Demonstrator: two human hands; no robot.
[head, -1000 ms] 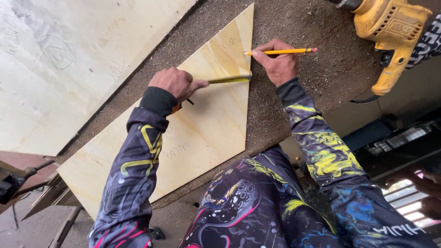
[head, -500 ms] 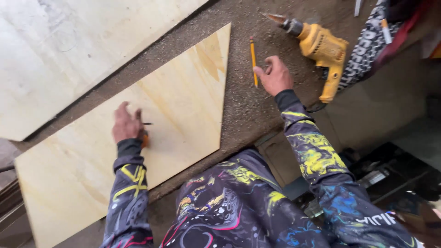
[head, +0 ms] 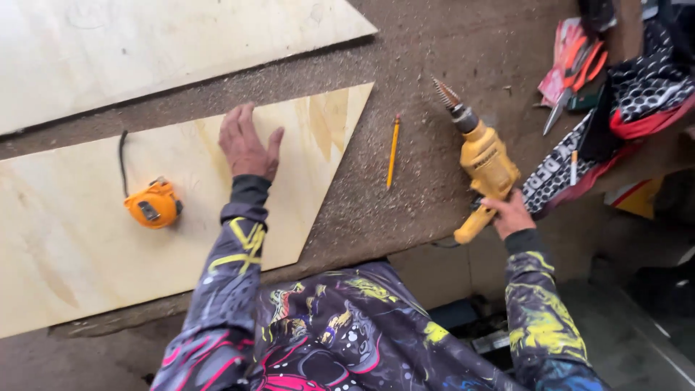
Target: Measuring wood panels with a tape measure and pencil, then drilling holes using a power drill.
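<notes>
The right hand (head: pixel 511 215) has let go of the pencil it touched half a second ago and now closes around the grip of the yellow power drill (head: pixel 483 165), which lies on the dusty brown bench (head: pixel 434 43) with its stepped conical bit pointing to 11 o'clock. The yellow pencil (head: pixel 392 151) lies alone on the bench at 9 o'clock from the drill, just off the slanted edge of the plywood panel (head: pixel 87 232). The left hand (head: pixel 247 143) rests flat and open on that panel, fingers spread toward 12 o'clock, holding nothing; it no longer covers the orange tape measure (head: pixel 152 204), which now sits free at 8 o'clock from it. The drill body is yellow, with a dark collar behind the bit.
</notes>
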